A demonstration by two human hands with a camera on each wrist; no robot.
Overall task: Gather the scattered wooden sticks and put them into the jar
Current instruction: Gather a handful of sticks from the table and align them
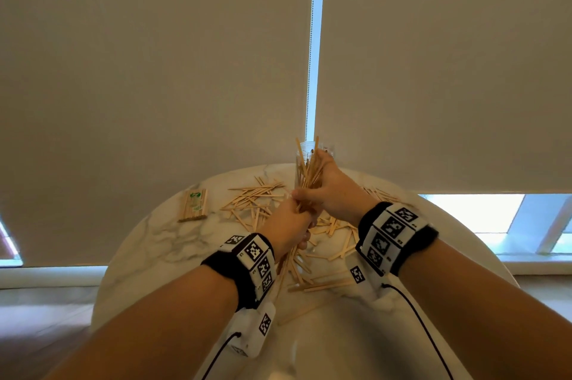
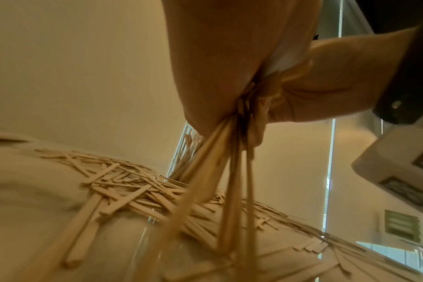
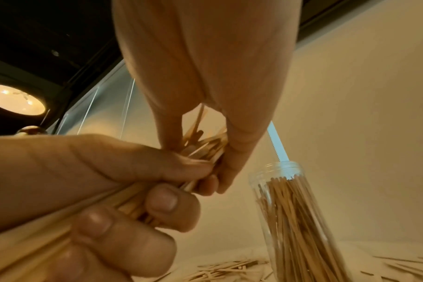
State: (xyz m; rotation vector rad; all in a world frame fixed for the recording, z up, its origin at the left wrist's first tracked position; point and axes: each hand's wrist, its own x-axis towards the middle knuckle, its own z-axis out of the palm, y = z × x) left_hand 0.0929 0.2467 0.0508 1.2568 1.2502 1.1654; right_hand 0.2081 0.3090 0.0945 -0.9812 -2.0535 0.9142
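Note:
Above the middle of the table my two hands hold one bundle of thin wooden sticks [image 1: 308, 186]. My left hand [image 1: 291, 223] grips its lower end, fingers curled round it [image 3: 123, 206]. My right hand [image 1: 329, 189] grips the upper end, fingers closed on the stick tips [image 3: 205, 150]. From below, the bundle [image 2: 220, 181] hangs out of my left fist. The clear jar [image 3: 290, 213] stands upright just beyond my right hand, holding several sticks; the right hand partly hides the jar [image 1: 301, 160] from above. Many loose sticks [image 1: 257, 203] lie scattered on the tabletop under and around my hands.
The round white marble table [image 1: 154, 243] ends close behind the jar. A wrapped packet of sticks [image 1: 193, 205] lies at the far left. A roller blind with a bead chain [image 1: 312, 54] hangs behind the table. More loose sticks [image 1: 325, 283] lie near my wrists.

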